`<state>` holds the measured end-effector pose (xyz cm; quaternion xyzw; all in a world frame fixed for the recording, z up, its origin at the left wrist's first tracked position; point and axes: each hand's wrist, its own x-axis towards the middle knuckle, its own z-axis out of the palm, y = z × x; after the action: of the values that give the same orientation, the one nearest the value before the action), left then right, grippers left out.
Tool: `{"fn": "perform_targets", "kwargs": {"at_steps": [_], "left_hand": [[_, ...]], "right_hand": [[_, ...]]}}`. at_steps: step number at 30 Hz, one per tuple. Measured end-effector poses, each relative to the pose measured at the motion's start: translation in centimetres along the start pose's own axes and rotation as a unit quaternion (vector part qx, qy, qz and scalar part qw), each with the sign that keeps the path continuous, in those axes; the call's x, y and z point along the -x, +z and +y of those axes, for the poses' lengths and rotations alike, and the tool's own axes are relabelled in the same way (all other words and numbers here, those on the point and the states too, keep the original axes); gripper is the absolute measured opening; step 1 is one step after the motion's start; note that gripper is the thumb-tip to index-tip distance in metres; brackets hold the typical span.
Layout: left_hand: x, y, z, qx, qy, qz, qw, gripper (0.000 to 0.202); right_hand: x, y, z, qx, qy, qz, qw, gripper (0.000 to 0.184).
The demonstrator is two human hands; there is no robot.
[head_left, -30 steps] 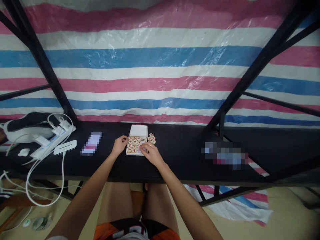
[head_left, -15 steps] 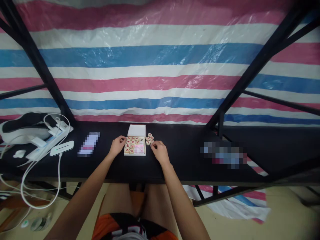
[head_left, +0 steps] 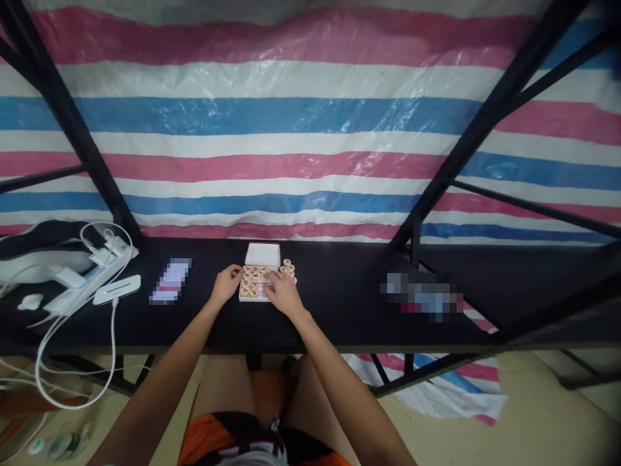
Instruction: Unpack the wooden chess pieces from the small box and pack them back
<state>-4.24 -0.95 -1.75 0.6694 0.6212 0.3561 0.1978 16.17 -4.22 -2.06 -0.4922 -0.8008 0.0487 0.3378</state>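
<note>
A small white box [head_left: 255,299] lies on the black table with rows of round wooden Chinese chess pieces [head_left: 246,283] in it, marked with red characters. Its lid [head_left: 262,254] stands open at the back. My left hand [head_left: 227,285] is at the box's left wall, its fingers curled against the edge. Over the box's right half reaches my right hand [head_left: 285,292], with thumb and fingers bent together above the pink-lined inside. Whatever is between those fingertips is hidden. Several loose chess pieces [head_left: 287,263] sit just right of the box, partly behind my right hand.
A blurred-out phone [head_left: 171,281] lies left on the table [head_left: 339,323]. Further left are a white charging device [head_left: 117,290], a power strip [head_left: 80,288] and looping cables. A pixelated item [head_left: 422,296] lies to the right. Black frame bars and a striped sheet [head_left: 291,116] stand behind.
My right hand has moved left from the loose chess pieces to over the box. My left hand stays at the box's left edge. The view has shifted slightly.
</note>
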Motion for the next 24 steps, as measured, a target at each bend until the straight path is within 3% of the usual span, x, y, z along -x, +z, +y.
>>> {"fn": "perform_targets", "kwargs": {"at_steps": [6, 9, 13, 17, 20, 24], "left_hand": [[0.2, 0.1, 0.0, -0.007, -0.001, 0.005, 1.0, 0.026], [0.3, -0.1, 0.1, -0.012, 0.001, 0.006, 1.0, 0.026], [0.3, -0.1, 0.0, -0.005, 0.0, 0.001, 1.0, 0.025], [0.1, 0.1, -0.3, 0.003, 0.0, 0.003, 1.0, 0.025], [0.2, 0.2, -0.4, 0.0, -0.001, 0.004, 1.0, 0.025], [0.2, 0.2, -0.3, -0.009, -0.004, 0.003, 1.0, 0.024]], "right_hand": [[-1.8, 0.0, -0.7, 0.051, 0.034, -0.016, 0.998, 0.01], [-1.1, -0.9, -0.3, 0.046, 0.046, 0.045, 0.997, 0.011], [1.9, -2.4, 1.7, 0.033, 0.115, 0.129, 0.984, 0.016], [4.1, -3.0, 2.6, 0.101, 0.156, 0.107, 0.977, 0.012], [4.3, -3.0, 2.6, 0.135, 0.209, 0.087, 0.965, 0.011], [4.1, -2.5, 3.3, 0.144, 0.26, 0.106, 0.949, 0.017]]}}
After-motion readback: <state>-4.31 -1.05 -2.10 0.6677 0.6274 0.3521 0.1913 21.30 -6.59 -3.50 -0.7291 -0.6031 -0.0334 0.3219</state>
